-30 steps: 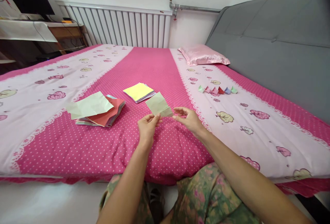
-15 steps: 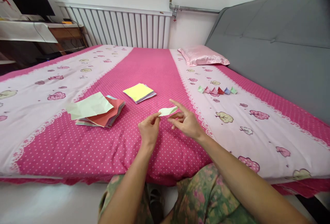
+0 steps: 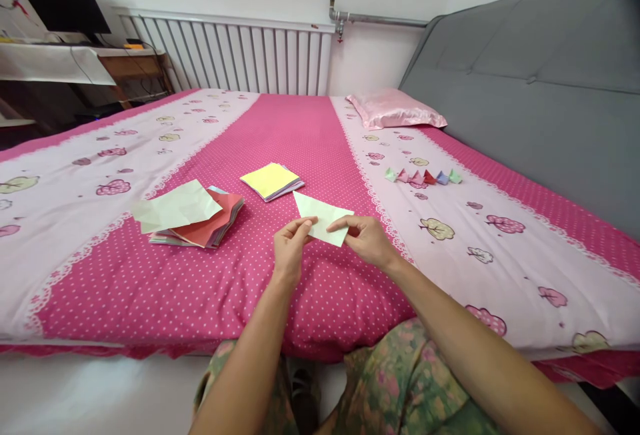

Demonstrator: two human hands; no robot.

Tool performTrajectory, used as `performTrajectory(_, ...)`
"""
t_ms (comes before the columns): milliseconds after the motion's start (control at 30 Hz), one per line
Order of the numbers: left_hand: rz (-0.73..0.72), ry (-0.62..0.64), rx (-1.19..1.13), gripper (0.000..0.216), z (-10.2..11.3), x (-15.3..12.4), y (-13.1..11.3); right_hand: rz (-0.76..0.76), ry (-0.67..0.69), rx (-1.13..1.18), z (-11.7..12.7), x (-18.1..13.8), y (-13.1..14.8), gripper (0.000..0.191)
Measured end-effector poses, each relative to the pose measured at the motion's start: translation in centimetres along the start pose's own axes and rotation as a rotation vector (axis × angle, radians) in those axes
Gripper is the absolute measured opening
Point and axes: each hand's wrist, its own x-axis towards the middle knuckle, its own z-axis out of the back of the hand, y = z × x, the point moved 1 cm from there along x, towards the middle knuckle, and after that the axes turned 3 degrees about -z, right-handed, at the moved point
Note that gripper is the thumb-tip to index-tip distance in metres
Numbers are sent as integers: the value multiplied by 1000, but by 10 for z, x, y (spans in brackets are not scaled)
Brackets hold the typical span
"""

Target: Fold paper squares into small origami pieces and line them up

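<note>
A folded sheet of pale green paper (image 3: 324,212) is held between my two hands above the pink bedspread. My left hand (image 3: 291,245) pinches its left edge between thumb and fingers. On the right side, my right hand (image 3: 367,240) grips the paper, with fingers over its front. One pointed corner of the paper sticks up to the upper left. Beyond it lies a neat stack of square paper with a yellow sheet (image 3: 271,180) on top. To the left, a looser pile has a creased pale green sheet (image 3: 176,205) over a red sheet (image 3: 207,227).
Several small folded paper pieces (image 3: 423,177) stand in a row on the right of the bedspread (image 3: 295,128). A pink pillow (image 3: 395,110) lies at the far side near the grey headboard (image 3: 530,101). A radiator (image 3: 235,55) and a desk with a monitor (image 3: 60,5) are behind.
The green paper has turned from nearly edge-on to showing its broad face. My right hand, earlier with its index finger extended beside the paper, has closed on it.
</note>
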Motion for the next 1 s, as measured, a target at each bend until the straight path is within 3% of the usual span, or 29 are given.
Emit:
performTrajectory(367, 83, 60, 24, 28, 5, 3, 6, -5, 78, -55, 2, 1, -5, 25)
performTrajectory(533, 108, 112, -3, 28, 2, 2, 4, -34, 10, -28, 4, 4, -3, 16)
performTrajectory(733, 118, 189, -35, 32, -1, 0, 0, -45, -87, 11, 6, 6, -3, 27)
performTrajectory(1000, 95, 174, 31, 35, -2, -3, -3, -127, -177, -30, 3, 2, -1, 29)
